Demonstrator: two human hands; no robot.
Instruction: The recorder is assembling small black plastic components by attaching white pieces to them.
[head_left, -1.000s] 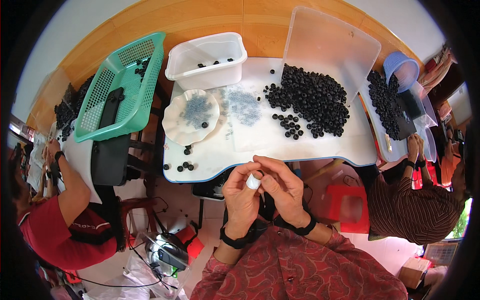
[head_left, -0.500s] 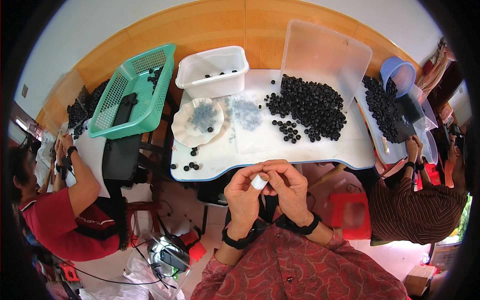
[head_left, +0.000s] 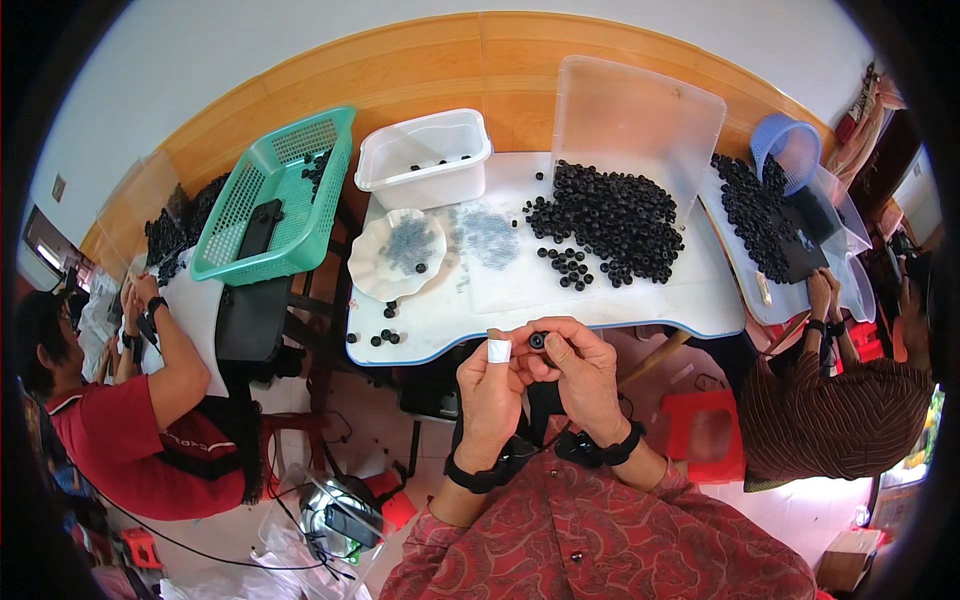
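Just in front of the table's near edge, both my hands are close together. My right hand (head_left: 587, 372) pinches a small round black piece (head_left: 538, 340) with a hole in its middle, its ring-shaped end turned up. My left hand (head_left: 487, 402) is closed beside it, with white tape (head_left: 499, 351) round the thumb. Whatever the left fingertips hold is hidden. Beyond the hands lies a big heap of similar black pieces (head_left: 615, 220). A cream scalloped dish (head_left: 372, 268) on the left holds thin pale bits and one black piece.
A white tub (head_left: 425, 185) stands at the back of the table (head_left: 430, 325), with a clear plastic bin (head_left: 640, 115) tipped behind the heap. To the left is a green basket (head_left: 270, 265). Co-workers sit left (head_left: 140, 430) and right (head_left: 830, 420). A red stool (head_left: 705, 430) stands nearby.
The black piece, hidden behind my fingers before, now shows its ring-shaped end in my right hand. My left thumb has straightened upward. The whole view has shifted slightly.
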